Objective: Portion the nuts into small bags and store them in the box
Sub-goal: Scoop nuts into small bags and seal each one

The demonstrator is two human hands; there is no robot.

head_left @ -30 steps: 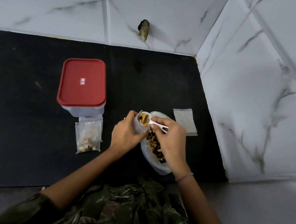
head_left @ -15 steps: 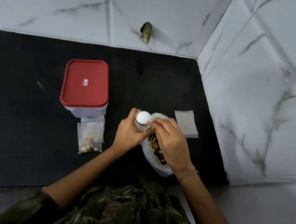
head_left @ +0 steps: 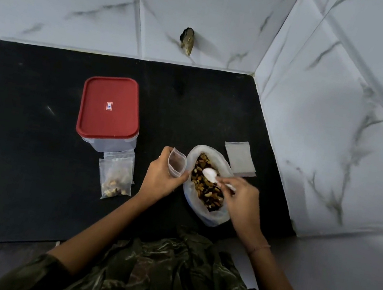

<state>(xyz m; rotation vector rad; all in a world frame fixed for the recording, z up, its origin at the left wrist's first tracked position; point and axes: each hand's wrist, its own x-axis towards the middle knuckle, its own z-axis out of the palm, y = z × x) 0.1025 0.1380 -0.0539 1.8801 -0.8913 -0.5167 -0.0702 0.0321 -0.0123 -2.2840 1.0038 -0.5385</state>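
Note:
My left hand [head_left: 161, 176] grips a small clear zip bag [head_left: 177, 162] with its mouth held open, just left of the big white bag of mixed nuts [head_left: 206, 187]. My right hand [head_left: 242, 200] pinches the handle of a white plastic spoon [head_left: 211, 174], whose bowl lies turned over on top of the nuts. A filled small bag [head_left: 116, 178] lies on another one in front of the clear box with the red lid [head_left: 109, 109], which is closed. A pile of flat empty small bags [head_left: 240, 157] lies right of the nut bag.
All of it rests on a black counter [head_left: 22, 143] in a corner of white marbled tile walls [head_left: 340, 118]. A dark stub [head_left: 187, 40] sticks out of the back wall. My camouflage-patterned clothing [head_left: 164, 278] fills the bottom of the view.
The spoon tipped its nuts into the small bag, then my right hand carried it right and down onto the nuts in the big bag. My left hand kept holding the small bag.

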